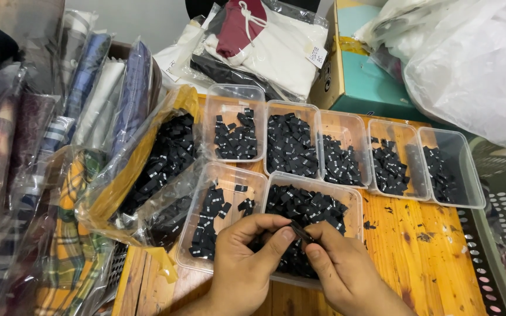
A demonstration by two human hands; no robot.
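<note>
Left hand (247, 257): low in the view, fingers curled, thumb and forefinger pinched together on one end of a small black label (301, 232).
Right hand (341, 266): just beside the left, thumb and forefinger closed on the other end of the same label, knuckles toward the camera.
Small black label: a short dark strip, tilted, held between the fingertips of both hands where they meet; it hangs just above the near right tray (352, 202).
Near right tray: clear plastic, heaped with black labels; both hands cover its front edge.
Near left tray (197, 213): clear plastic, touching the near right tray, with a thinner scatter of black labels; the left hand overlaps its front corner.
Wooden tabletop (423, 257): orange-stained planks with dark flecks, bare to the right of the hands.
Plastic bag of labels (159, 164): crumpled, clear with yellow tint, left of the trays, full of black labels.
Far row of trays (358, 126): five clear trays side by side behind the near pair, each holding black labels in differing amounts.
Bagged fabrics (48, 175): plaid and striped cloth in clear wrap, stacked along the left.
Teal box (370, 79): behind the far row, beside a bagged white and maroon garment (265, 41).
</note>
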